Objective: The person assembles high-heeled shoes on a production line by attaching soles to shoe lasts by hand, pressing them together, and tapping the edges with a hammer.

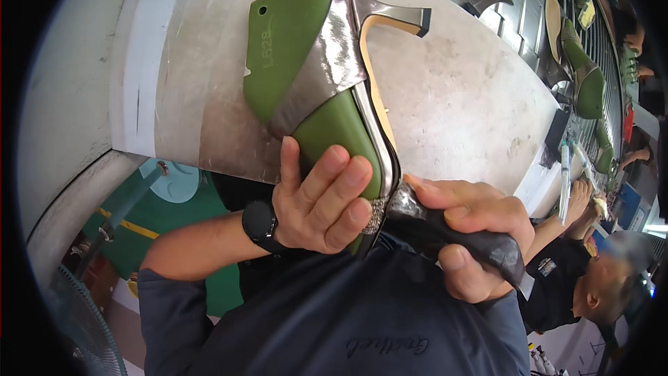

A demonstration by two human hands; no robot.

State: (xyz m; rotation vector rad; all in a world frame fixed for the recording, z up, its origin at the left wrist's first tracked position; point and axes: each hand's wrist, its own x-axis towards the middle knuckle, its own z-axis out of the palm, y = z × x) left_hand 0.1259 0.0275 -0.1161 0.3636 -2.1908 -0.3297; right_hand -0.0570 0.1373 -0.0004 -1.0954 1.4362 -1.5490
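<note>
A high-heeled shoe [339, 49] in shiny pewter-coloured material sits on a green shoe last [296, 35], lying on its side with the heel pointing to the upper right. A tan edge runs along its sole, and a glittery band [376, 216] crosses near the toe. My left hand [323, 198], with a black watch on the wrist, grips the last near the toe with fingers pressed along its side. In my right hand [480, 226] is a dark-handled tool [480, 245] with a shiny, rounded metal head. That head meets the sole edge beside the glittery band.
Beneath the shoe spreads a worn, light metal worktop [459, 97]. Along the right runs a slatted conveyor [518, 14] carrying several shoes on green lasts [590, 87]. A co-worker [584, 278] in black works at the right. A round blue stool seat [170, 182] shows below left.
</note>
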